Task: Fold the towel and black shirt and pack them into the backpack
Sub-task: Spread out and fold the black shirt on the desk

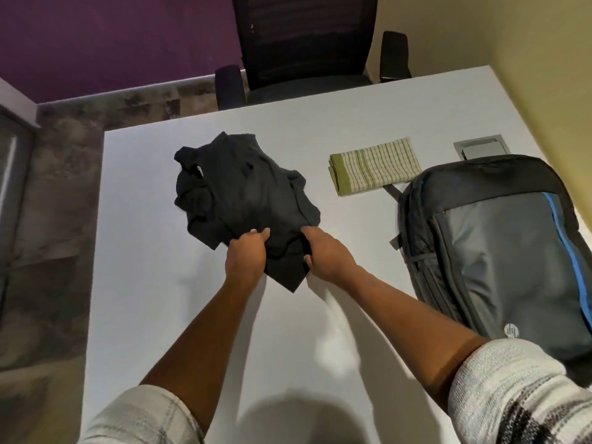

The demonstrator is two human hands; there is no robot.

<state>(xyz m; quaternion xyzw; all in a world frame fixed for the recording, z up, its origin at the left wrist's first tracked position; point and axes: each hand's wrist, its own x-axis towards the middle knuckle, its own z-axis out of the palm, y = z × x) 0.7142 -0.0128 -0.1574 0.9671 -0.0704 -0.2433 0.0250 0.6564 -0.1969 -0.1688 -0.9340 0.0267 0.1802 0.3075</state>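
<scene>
At the centre of the frame, one crumpled black cotton shirt (237,193) lies on the white tabletop (153,299). Both hands grasp its near edge, the left hand (246,254) and right hand (326,254) side by side, probably to spread it for folding. One green-striped towel (374,166), already folded, waits upper right beside the single grey-and-blue fabric backpack (493,251), which lies flat at the right edge.

both hands grip the crumpled black shirt (237,193).
</scene>
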